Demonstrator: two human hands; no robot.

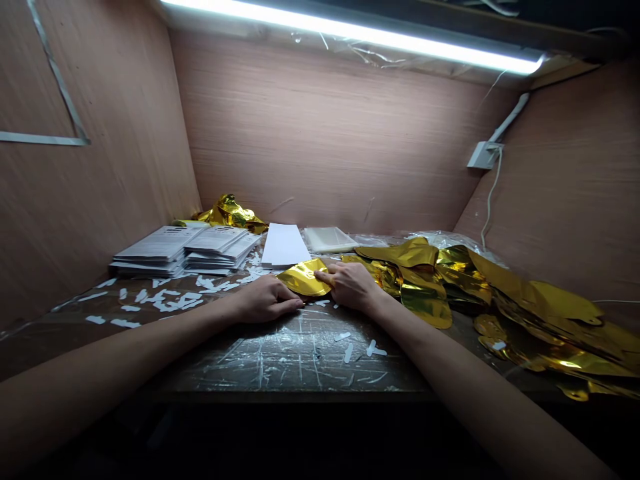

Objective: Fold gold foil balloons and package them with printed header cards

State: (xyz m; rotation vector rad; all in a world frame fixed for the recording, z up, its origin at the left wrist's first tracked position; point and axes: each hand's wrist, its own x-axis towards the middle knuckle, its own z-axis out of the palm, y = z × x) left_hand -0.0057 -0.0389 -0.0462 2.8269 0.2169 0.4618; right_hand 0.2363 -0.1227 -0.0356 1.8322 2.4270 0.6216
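A small folded gold foil piece lies on the dark scratched tabletop between my hands. My left hand rests on the table, fingers curled and pressing at the foil's lower left edge. My right hand lies palm down on the foil's right side, with its fingers stretched over the foil. Both hands touch the same piece and hold it flat against the table.
A heap of gold foil pieces spreads along the right. Stacks of printed leaflets, a white sheet and clear bags sit at the back. More crumpled foil lies in the back corner. White paper scraps litter the table.
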